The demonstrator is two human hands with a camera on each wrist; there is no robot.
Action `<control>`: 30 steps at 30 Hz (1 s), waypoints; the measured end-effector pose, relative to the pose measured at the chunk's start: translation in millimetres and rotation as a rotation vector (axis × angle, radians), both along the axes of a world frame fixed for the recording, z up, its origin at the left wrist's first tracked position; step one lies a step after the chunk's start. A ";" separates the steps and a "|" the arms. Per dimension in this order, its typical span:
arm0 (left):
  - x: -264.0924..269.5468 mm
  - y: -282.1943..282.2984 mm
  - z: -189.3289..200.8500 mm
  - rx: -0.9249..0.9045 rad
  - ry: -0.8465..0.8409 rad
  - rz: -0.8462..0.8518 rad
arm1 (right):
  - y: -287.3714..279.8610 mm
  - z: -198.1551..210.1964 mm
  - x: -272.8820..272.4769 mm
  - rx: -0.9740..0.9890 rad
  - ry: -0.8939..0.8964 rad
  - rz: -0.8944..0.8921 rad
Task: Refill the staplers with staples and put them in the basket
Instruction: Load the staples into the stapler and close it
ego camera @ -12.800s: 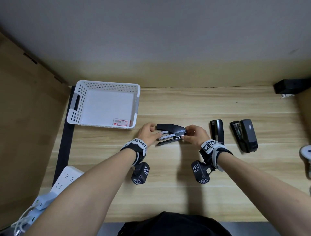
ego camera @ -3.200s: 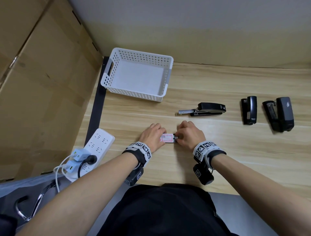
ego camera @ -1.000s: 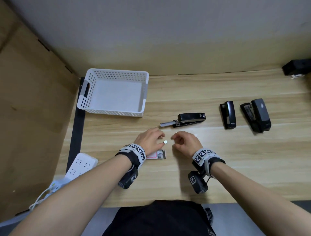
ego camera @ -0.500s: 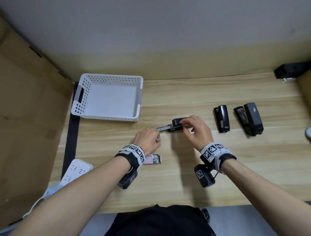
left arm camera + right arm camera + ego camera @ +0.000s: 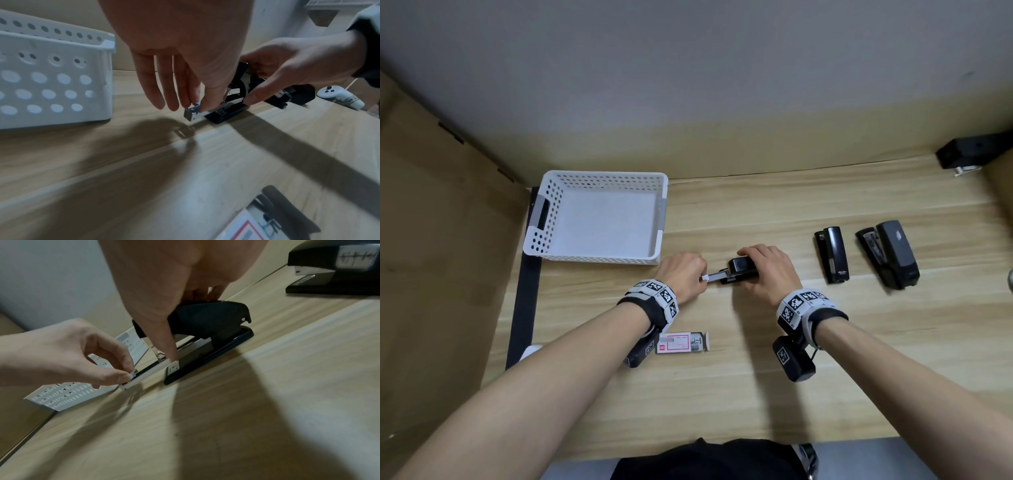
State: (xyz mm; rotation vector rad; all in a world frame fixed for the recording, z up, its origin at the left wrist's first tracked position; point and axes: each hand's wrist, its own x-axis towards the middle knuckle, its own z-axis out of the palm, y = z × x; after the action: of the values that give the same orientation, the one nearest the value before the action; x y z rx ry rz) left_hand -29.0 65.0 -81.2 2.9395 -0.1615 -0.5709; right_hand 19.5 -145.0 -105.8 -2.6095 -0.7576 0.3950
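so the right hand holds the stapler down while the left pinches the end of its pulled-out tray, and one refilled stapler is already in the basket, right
Not quite: the basket holds no stapler, as the head view shows. The other two staplers lie on the table. The rest stands: the right hand holds the stapler down while the left hand pinches its tray.

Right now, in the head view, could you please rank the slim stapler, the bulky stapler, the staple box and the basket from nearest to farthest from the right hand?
From the right hand:
1. Slim stapler, just to its right.
2. Staple box, nearer the person, to the left; the bulky stapler, farther right, looks about equally far, too close to call.
3. Basket, far left.
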 end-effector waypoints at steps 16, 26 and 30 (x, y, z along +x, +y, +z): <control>3.1 -0.9 -8.6 -0.003 0.021 -0.029 | 1.4 -6.1 -2.3 0.041 -0.042 -0.043; 3.3 -1.4 -10.0 -0.020 0.018 -0.002 | 1.6 -5.8 -2.9 0.034 -0.035 -0.047; 3.9 -1.5 -11.3 -0.029 0.022 0.007 | 0.9 -5.9 -3.4 0.029 -0.033 -0.045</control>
State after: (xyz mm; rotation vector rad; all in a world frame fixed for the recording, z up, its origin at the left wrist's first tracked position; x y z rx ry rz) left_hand -25.1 63.5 -92.5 2.9037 -0.1563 -0.5940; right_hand 16.2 -144.1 -111.7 -2.6069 -0.7092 0.3264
